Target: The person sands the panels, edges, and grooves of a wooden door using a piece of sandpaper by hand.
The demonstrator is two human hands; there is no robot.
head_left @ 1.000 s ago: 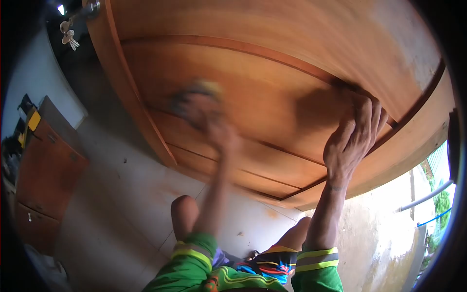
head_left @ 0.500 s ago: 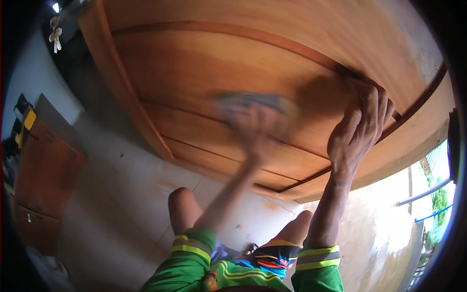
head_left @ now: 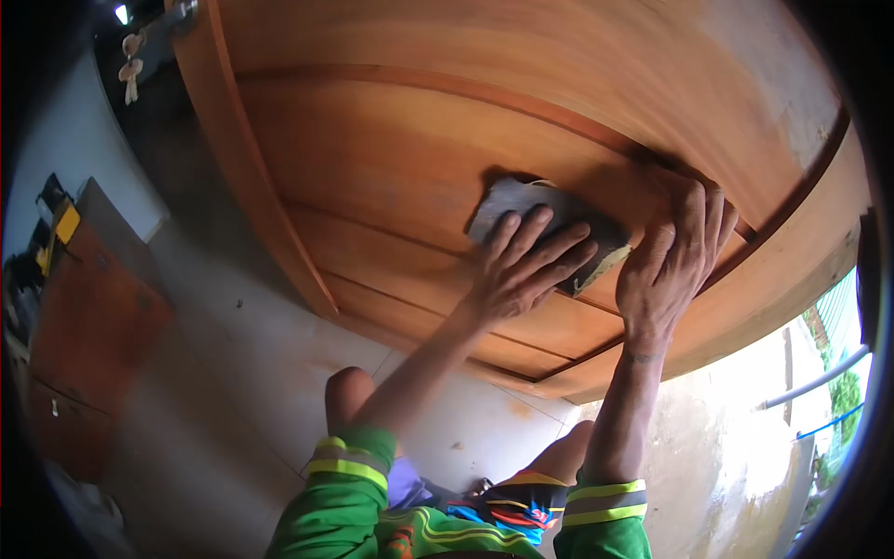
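Observation:
A wooden door (head_left: 363,140) with raised strips and recessed panels fills the upper view, tilted by the wide lens. My left hand (head_left: 526,265) presses a folded grey sheet of sandpaper (head_left: 510,197) against one of the panels, its fingers spread across the sheet. The sheet's right end curls and shows a paler edge. Close by on the right, my right hand (head_left: 675,252) has its fingers bent over a strip of the door; the fingertips are partly hidden.
Keys (head_left: 131,82) hang from the door's lock at upper left. A reddish-brown cabinet (head_left: 93,345) with yellow and black items on top stands at left. Below lies a pale tiled floor (head_left: 214,401). A bright opening with greenery (head_left: 843,401) is at right.
My left hand, blurred earlier, has moved right with the sandpaper across the panel, closer to my right hand. My right hand keeps its place on the door. The view has shifted slightly.

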